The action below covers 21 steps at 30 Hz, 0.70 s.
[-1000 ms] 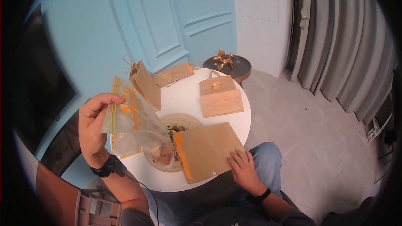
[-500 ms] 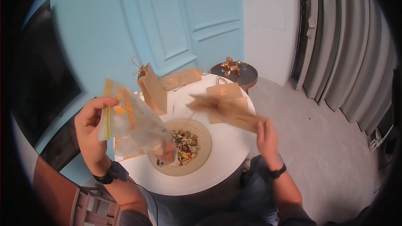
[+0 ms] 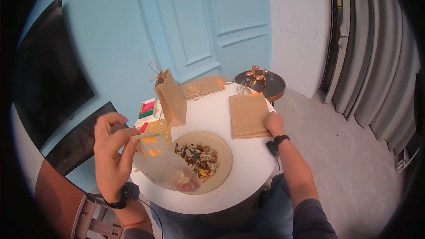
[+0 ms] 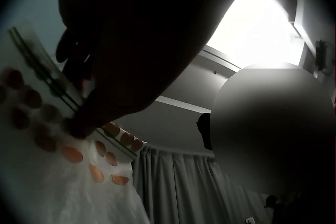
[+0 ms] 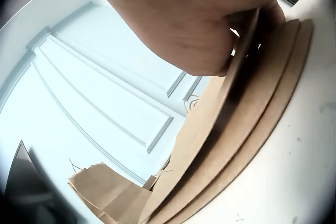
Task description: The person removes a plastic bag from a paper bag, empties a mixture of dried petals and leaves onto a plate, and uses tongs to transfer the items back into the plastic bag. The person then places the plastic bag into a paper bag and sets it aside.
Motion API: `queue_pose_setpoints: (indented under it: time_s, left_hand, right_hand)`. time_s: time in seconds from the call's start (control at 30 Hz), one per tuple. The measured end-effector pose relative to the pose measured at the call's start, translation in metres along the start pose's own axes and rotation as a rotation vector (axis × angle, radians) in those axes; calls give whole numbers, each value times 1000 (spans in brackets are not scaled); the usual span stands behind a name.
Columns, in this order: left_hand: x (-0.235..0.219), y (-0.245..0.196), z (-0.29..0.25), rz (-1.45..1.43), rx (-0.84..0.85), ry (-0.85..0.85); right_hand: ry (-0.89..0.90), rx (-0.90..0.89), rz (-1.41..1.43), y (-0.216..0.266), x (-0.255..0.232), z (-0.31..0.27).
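My left hand (image 3: 116, 150) pinches the zip edge of a clear plastic zip bag (image 3: 161, 166) with orange spots. The bag hangs slanting down, its lower end with reddish contents overlapping a round beige plate (image 3: 226, 155). In the left wrist view the thumb presses the bag (image 4: 31, 166) close to its zip strip. At the table's right side my right hand (image 3: 274, 125) grips the edge of a flat brown paper bag (image 3: 249, 113). Seen from the right wrist, this paper bag (image 5: 210, 113) lies over further brown paper layers (image 5: 262, 108).
Mixed dried pieces (image 3: 201, 159) fill the plate's middle. Behind it stand an upright brown paper bag (image 3: 171, 99) and a flat pile of paper bags (image 3: 203, 87). Colourful packets (image 3: 148, 109) lie at the left. A dark side table (image 3: 272, 86) holds a copper-coloured balloon-dog figurine (image 3: 257, 76).
My right hand has carried the flat paper bag from over the plate to the table's right side, onto the bag there. My left hand has lowered the zip bag slightly.
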State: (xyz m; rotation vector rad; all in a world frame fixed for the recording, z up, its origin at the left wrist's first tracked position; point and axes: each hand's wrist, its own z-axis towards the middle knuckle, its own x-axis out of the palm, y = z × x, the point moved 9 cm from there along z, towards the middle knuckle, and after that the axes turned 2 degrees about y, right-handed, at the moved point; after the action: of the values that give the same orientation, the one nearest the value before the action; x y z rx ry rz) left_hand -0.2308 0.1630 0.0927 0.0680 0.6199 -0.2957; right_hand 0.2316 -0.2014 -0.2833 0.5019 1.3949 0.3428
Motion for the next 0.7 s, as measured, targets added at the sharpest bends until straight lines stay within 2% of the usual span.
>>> queue_pose_setpoints:
  time_s: [0.07,0.1,0.17,0.27,0.37,0.43,0.5,0.57,0.6,0.63,0.7]
  left_hand:
    - [13,10,-11,-162,-187,129]
    - [16,1,-9,-121,-64,183]
    - [22,-3,-14,-165,-81,240]
    - [32,-11,-18,-185,-81,256]
    - [46,-15,-16,-176,-69,310]
    - [63,-21,-15,-182,-38,357]
    - [79,-34,-15,-154,74,362]
    - [89,-50,-13,-179,104,405]
    - [94,-58,-14,-194,119,430]
    - [98,-64,-15,-203,128,424]
    - [101,-76,-14,-194,136,440]
  right_hand:
    - [-17,-9,-39,6,-4,-8]
    - [-4,6,-3,4,-7,-11]
    - [11,29,71,3,-23,-8]
    - [-264,-49,95,25,-87,-37]
    - [-327,-376,385,71,-128,-62]
    - [-181,-582,762,132,-177,-139]
    - [-64,-881,828,172,-202,-213]
    - [29,-1167,843,201,-229,-291]
    - [102,-1193,877,210,-229,-315]
    - [11,-1286,783,215,-228,-333]
    - [-62,-1300,667,219,-226,-342]
